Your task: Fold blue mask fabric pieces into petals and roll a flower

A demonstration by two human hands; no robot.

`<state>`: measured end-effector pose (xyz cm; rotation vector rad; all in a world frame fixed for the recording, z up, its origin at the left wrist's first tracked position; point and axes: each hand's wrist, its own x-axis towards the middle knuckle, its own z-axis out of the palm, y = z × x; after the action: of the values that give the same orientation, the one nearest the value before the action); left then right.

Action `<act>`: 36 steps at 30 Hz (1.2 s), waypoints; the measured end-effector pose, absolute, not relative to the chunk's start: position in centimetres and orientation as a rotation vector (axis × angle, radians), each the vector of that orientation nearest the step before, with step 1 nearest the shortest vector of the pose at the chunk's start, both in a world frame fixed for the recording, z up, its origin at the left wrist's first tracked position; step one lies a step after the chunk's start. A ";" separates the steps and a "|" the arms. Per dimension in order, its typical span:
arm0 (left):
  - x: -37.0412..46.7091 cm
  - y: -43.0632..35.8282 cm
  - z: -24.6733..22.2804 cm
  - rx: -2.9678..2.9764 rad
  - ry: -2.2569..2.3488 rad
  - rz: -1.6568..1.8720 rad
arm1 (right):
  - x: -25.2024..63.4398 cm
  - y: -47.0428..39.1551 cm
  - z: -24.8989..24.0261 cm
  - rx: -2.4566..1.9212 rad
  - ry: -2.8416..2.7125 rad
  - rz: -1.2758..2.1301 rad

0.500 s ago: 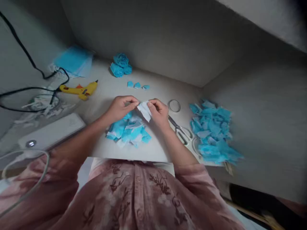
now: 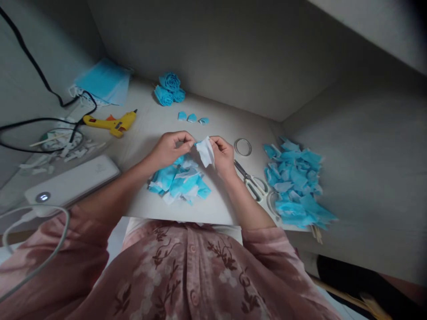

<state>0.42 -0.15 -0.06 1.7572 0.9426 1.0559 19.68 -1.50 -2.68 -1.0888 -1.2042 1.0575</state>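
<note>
White-and-blue fabric scrap (image 2: 205, 151) sits pinched between both hands above the pale grey tabletop (image 2: 220, 204). Left hand (image 2: 170, 149) closes thumb and fingers on its left edge; right hand (image 2: 223, 154) grips the right side, fingers curled. Largest nearby: loose heap of blue fabric pieces (image 2: 296, 182) at right, then smaller blue-white pile (image 2: 178, 180) under the hands. Yellow glue gun (image 2: 111, 123) lies at left, metal scissors (image 2: 251, 182) beside the right wrist.
</note>
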 end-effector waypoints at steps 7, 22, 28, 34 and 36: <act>-0.1 0.0 -0.3 1.572 0.855 1.118 | 19.6 -1.2 -0.7 -0.859 -0.622 1.745; 0.5 -0.7 -0.1 1.637 0.792 0.982 | 18.8 -1.9 -2.1 -0.904 -0.902 1.604; 0.9 -0.6 -0.5 1.669 0.836 1.024 | 18.5 -2.1 -2.5 -0.931 -1.008 1.506; 1.1 -0.4 -1.0 1.697 0.896 1.007 | 18.4 -2.3 -3.1 -1.014 -1.109 1.380; 1.2 -0.4 -1.0 1.683 0.932 1.008 | 18.4 -2.4 -3.2 -1.056 -1.137 1.335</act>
<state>1.22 -0.43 -0.98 1.6826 0.9321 1.0079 18.36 -2.38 -3.16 -1.0563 -1.1375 1.3353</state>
